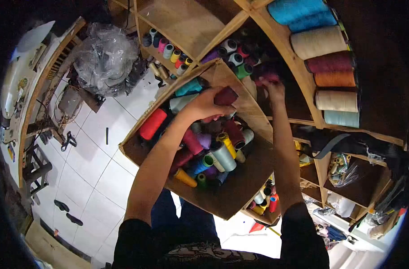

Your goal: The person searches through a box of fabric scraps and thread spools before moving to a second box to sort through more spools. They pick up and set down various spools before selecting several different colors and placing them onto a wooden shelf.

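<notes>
A cardboard box [240, 188] full of several coloured thread spools sits in front of me. My left hand [204, 105] reaches into the box and grips a dark maroon spool [226, 95] at its top. My right hand [272, 87] reaches up to the wooden shelf [298, 67] and holds a magenta spool [267, 77] among other spools stored there.
Large thread cones [330, 58] in blue, cream, maroon, orange and pale teal lie in the right shelf bay. More small spools [168, 49] line a shelf at the top. A crumpled plastic bag [106, 56] sits at left above a white tiled floor [88, 170].
</notes>
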### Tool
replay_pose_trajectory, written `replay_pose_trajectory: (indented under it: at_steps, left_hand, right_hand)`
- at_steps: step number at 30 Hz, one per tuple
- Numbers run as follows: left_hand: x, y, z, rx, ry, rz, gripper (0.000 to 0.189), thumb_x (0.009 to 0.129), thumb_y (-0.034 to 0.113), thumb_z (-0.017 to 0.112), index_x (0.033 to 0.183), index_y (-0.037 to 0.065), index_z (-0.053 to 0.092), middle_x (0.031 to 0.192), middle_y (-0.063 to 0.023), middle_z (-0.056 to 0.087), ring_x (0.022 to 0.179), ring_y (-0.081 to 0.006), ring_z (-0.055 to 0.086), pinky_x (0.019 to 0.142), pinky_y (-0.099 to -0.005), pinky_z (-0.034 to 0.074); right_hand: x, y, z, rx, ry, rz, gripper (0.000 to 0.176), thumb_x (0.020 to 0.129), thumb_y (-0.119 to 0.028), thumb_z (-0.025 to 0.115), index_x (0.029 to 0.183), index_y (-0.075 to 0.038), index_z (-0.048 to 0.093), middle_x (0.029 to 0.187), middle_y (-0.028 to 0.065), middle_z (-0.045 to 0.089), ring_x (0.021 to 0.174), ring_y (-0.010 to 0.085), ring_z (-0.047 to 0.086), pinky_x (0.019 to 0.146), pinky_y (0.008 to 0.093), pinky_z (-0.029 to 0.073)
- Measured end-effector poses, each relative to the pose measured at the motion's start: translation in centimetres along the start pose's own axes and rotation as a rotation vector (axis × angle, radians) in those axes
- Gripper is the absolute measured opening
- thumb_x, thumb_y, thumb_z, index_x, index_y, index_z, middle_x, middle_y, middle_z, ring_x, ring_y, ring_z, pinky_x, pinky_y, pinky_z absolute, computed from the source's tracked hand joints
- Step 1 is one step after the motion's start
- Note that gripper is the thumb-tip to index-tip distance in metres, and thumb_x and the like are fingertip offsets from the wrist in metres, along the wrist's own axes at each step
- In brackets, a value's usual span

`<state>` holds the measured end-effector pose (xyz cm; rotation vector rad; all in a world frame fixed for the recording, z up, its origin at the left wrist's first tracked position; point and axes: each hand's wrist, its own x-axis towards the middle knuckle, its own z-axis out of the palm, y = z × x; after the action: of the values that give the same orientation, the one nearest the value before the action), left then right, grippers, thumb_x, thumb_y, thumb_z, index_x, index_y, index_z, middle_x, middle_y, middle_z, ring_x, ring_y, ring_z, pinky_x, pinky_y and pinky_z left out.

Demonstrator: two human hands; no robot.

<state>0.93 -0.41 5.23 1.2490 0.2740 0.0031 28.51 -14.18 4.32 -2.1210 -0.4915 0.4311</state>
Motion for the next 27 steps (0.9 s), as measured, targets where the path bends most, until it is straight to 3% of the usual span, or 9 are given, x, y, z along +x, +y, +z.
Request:
replay_pose_trajectory:
  at_steps: [6, 8, 11, 17, 20, 22, 24, 26, 27]
  left_hand:
    - [0.2, -0.3, 0.1, 0.047, 0.004, 0.019, 0.057, 0.072, 0.027, 0.075, 0.116, 0.004, 0.05, 0.07, -0.0021, 0.057, 0.051, -0.0085, 0.052, 0.041, -0.023, 0.04]
    - [0.2, -0.3, 0.2, 0.016, 0.023, 0.041, 0.054, 0.071, 0.028, 0.076, 0.111, 0.003, 0.051, 0.073, -0.0027, 0.057, 0.053, -0.009, 0.053, 0.044, -0.0238, 0.041]
    - [0.6, -1.1, -0.1, 0.115, 0.07, 0.175, 0.054, 0.071, 0.028, 0.077, 0.11, 0.002, 0.051, 0.073, -0.0017, 0.057, 0.052, -0.0087, 0.052, 0.046, -0.0237, 0.042]
    - [-0.1, 0.8, 0.4, 0.043, -0.008, -0.016, 0.058, 0.073, 0.031, 0.074, 0.116, 0.0, 0.049, 0.077, -0.0037, 0.059, 0.058, -0.0115, 0.053, 0.05, -0.0253, 0.044]
    - [0.0, 0.3, 0.5, -0.053, -0.033, -0.142, 0.065, 0.073, 0.032, 0.075, 0.123, 0.001, 0.045, 0.087, -0.0056, 0.061, 0.073, -0.0139, 0.057, 0.063, -0.0271, 0.048]
    - [0.1, -0.1, 1.3, -0.132, 0.047, 0.08, 0.064, 0.078, 0.029, 0.071, 0.128, 0.002, 0.041, 0.099, -0.0083, 0.06, 0.086, -0.0156, 0.057, 0.076, -0.0301, 0.047]
    - [0.6, -1.4, 3.0, -0.385, 0.096, 0.222, 0.058, 0.084, 0.025, 0.064, 0.132, 0.005, 0.037, 0.109, -0.0083, 0.057, 0.098, -0.0163, 0.055, 0.085, -0.0323, 0.046]
    - [1.9, -3.0, 5.2, -0.801, 0.102, 0.276, 0.049, 0.092, 0.02, 0.054, 0.135, 0.01, 0.034, 0.118, -0.0053, 0.053, 0.109, -0.0161, 0.052, 0.092, -0.0339, 0.042]
    - [0.6, -1.4, 4.3, -0.713, 0.009, 0.27, 0.044, 0.095, 0.02, 0.046, 0.135, 0.008, 0.033, 0.132, -0.0076, 0.045, 0.125, -0.0195, 0.04, 0.105, -0.0368, 0.031]
  right_hand:
    - [10.8, 8.3, 2.3, -0.422, 0.16, 0.201, 0.059, 0.064, -0.037, 0.08, 0.103, 0.004, 0.063, 0.105, 0.0137, 0.063, 0.096, 0.023, 0.058, 0.084, 0.0348, 0.044]
    - [8.1, 4.9, 3.1, -0.368, 0.108, 0.256, 0.07, 0.066, -0.047, 0.075, 0.112, 0.004, 0.059, 0.118, 0.0191, 0.058, 0.114, 0.0279, 0.054, 0.098, 0.038, 0.039]
    - [7.9, 3.6, 4.6, -0.42, 0.111, 0.258, 0.06, 0.068, -0.039, 0.073, 0.108, 0.003, 0.059, 0.111, 0.0163, 0.059, 0.104, 0.0244, 0.054, 0.09, 0.0353, 0.041]
    - [7.5, 3.3, 4.1, -0.545, 0.067, 0.139, 0.039, 0.073, -0.023, 0.069, 0.101, 0.001, 0.061, 0.096, 0.0106, 0.061, 0.086, 0.0174, 0.056, 0.076, 0.0298, 0.044]
    - [4.8, 1.4, 2.6, -0.52, -0.003, -0.004, 0.028, 0.075, -0.016, 0.068, 0.097, 0.0, 0.062, 0.088, 0.0078, 0.062, 0.076, 0.0139, 0.057, 0.068, 0.0271, 0.046]
    - [-1.1, -2.2, 1.0, -0.069, -0.151, 0.006, 0.022, 0.076, -0.011, 0.066, 0.095, 0.0, 0.062, 0.083, 0.0059, 0.063, 0.07, 0.0116, 0.057, 0.064, 0.0252, 0.047]
    - [-9.3, -7.5, 0.4, 0.42, -0.365, 0.172, 0.036, 0.08, 0.0, 0.059, 0.116, 0.0, 0.053, 0.102, 0.0083, 0.061, 0.083, 0.0157, 0.061, 0.073, 0.0254, 0.05]
    - [-15.1, -9.0, -0.2, 0.098, -0.546, -0.119, 0.044, 0.083, 0.0, 0.059, 0.126, 0.002, 0.046, 0.107, 0.0093, 0.06, 0.085, 0.0134, 0.06, 0.072, 0.0245, 0.05]
    - [-17.0, -10.5, -0.2, 0.158, -0.551, -0.029, 0.046, 0.083, 0.001, 0.06, 0.126, 0.002, 0.046, 0.11, 0.0103, 0.058, 0.087, 0.014, 0.06, 0.072, 0.0251, 0.05]
